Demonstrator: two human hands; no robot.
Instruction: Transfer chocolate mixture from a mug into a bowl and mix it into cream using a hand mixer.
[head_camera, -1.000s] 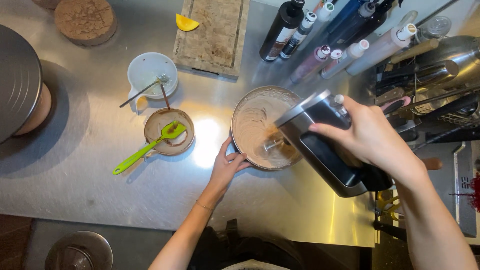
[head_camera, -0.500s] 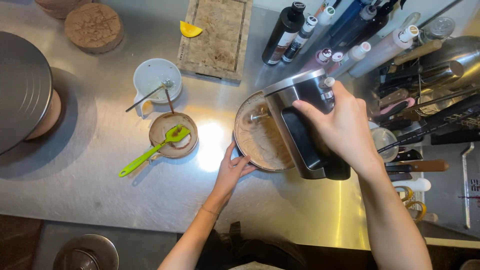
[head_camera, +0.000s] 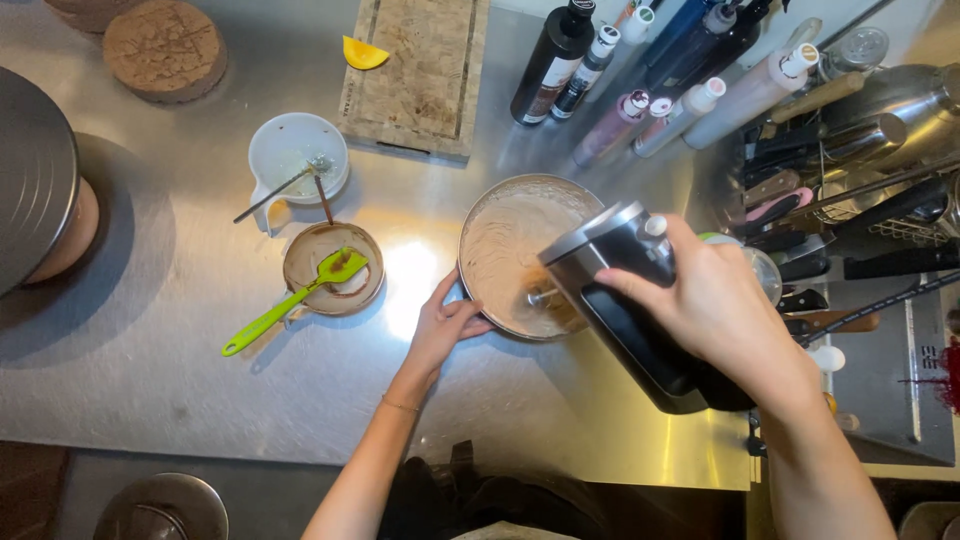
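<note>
Both hands busy: left hand (head_camera: 445, 325) steadying bowl (head_camera: 520, 255), right hand (head_camera: 715, 310) clamped on mixer (head_camera: 625, 300).

Both hands are showing bare, with no gloves and no rings visible. The left hand (head_camera: 447, 325) is wearing a thin bracelet (head_camera: 400, 405) at the wrist. The right hand (head_camera: 712, 305) is wearing nothing; both forearms are showing unsleeved.

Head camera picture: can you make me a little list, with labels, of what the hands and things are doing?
Left hand: steadies the rim of the mixing bowl
Right hand: grips a black hand mixer, beaters down in the bowl
In bowl: pale brown batter
Nearby: green spatula resting in a small brown bowl; white cup
Behind: wooden board, bottles
Surface: steel counter
</note>
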